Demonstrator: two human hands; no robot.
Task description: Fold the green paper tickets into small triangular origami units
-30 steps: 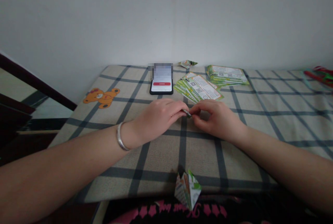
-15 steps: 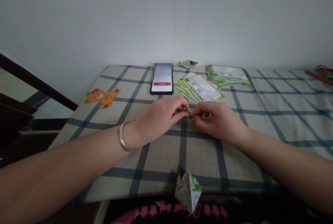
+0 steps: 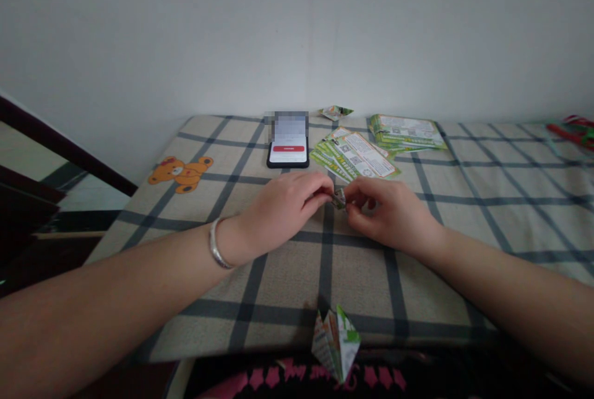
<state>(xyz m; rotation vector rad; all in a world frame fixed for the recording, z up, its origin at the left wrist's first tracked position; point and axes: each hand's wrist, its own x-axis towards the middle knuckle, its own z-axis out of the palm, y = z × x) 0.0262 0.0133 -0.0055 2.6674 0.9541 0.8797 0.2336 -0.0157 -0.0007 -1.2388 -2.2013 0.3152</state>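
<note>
Between my hands, above the middle of the checked tablecloth (image 3: pixel 288 287), is a small folded piece of printed paper (image 3: pixel 339 199). My left hand (image 3: pixel 290 210) pinches its left side between thumb and fingers. On the other side my right hand (image 3: pixel 390 210) pinches the right edge with thumb and forefinger. My fingers cover part of the paper, so its full shape is hidden. A larger folded paper shape (image 3: pixel 336 343), white and green with pointed tips, is at the table's near edge. Printed leaflets (image 3: pixel 357 154) lie fanned out just beyond my hands.
A phone (image 3: pixel 288 151) with a lit screen lies left of the leaflets. Against the wall sits another folded paper piece (image 3: pixel 335 112). A leaflet stack (image 3: pixel 408 133) is at the back right, a red and green object (image 3: pixel 575 133) at the far right. A bear picture (image 3: pixel 180 174) is at left.
My hands have drawn slightly apart, and the small folded paper has turned so that more of its printed face shows between them. Both hands still pinch it.
</note>
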